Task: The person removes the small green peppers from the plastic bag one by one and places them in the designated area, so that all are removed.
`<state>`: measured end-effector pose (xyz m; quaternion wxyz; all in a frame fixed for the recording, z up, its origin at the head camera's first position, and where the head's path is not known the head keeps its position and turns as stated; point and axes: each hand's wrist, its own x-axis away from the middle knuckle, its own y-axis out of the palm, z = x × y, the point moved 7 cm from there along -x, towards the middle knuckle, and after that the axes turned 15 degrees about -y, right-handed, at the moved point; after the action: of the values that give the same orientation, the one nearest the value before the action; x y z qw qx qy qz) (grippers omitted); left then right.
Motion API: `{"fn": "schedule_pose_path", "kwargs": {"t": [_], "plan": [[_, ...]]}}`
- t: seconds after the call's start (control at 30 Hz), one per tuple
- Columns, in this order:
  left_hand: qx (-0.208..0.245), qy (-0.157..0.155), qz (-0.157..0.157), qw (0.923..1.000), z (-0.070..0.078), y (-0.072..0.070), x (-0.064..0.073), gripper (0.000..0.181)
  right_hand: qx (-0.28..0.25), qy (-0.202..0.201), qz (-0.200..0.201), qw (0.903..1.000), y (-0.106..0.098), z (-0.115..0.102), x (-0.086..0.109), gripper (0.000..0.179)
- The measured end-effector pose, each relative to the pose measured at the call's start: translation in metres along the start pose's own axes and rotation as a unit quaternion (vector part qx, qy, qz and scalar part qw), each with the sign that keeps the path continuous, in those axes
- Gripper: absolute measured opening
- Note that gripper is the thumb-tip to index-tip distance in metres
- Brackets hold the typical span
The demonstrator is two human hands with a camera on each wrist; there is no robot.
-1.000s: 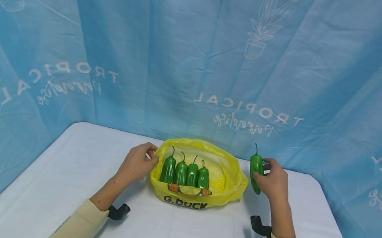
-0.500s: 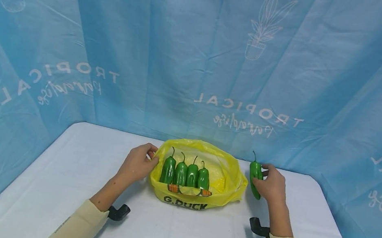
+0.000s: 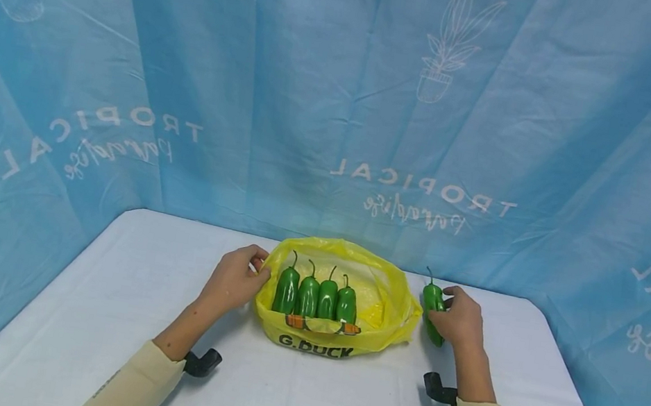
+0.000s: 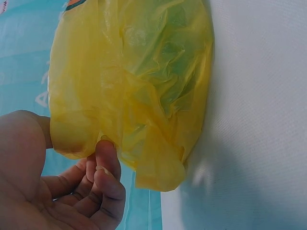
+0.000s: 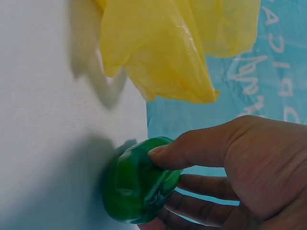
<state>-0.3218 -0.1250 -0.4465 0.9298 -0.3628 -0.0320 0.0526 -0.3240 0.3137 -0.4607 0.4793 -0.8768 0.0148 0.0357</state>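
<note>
Though thin and half see-through, a crinkled, glossy yellow plastic bag, loose at the rim, with a wide oval mouth; black G.DUCK lettering and an orange print on the near face. Below left hand and right hand alike, a white worktop of finely woven texture. Beyond both, a blue curtain in soft folds, printed in white.

Inside the bag, just right of the left hand: four green peppers, smooth and shiny, side by side in a row, thin stems up, lower ends hidden behind the near wall. Farther toward the right hand, yellow lining.

Left hand: thumb and fingertip together on the bag's left edge, other fingers bent below. Right hand: clamped on a fifth pepper, thumb on one side, fingers on the other; outside the bag, just beside its right end, apart from it in the right wrist view. Tilted, stem up, blunt end down near the worktop; cannot tell whether touching.
</note>
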Motion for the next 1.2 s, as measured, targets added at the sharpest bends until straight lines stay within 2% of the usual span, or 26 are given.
{"fn": "schedule_pose_path", "kwargs": {"t": [0.33, 0.83, 1.2], "plan": [[-0.002, 0.0, -0.001, 1.0, -0.001, 0.001, 0.001, 0.03, 0.006, 0.001, -0.002, 1.0, 0.004, 0.001, 0.0, 0.064], [-0.002, -0.002, -0.001, 1.0, -0.001, 0.0, 0.002, 0.031, 0.009, 0.017, -0.037, 0.9991, 0.007, 0.0, 0.001, 0.07], [-0.005, 0.0, -0.002, 1.0, 0.001, 0.0, 0.002, 0.031, 0.019, -0.001, -0.028, 0.9994, -0.004, -0.008, 0.003, 0.071]]}}
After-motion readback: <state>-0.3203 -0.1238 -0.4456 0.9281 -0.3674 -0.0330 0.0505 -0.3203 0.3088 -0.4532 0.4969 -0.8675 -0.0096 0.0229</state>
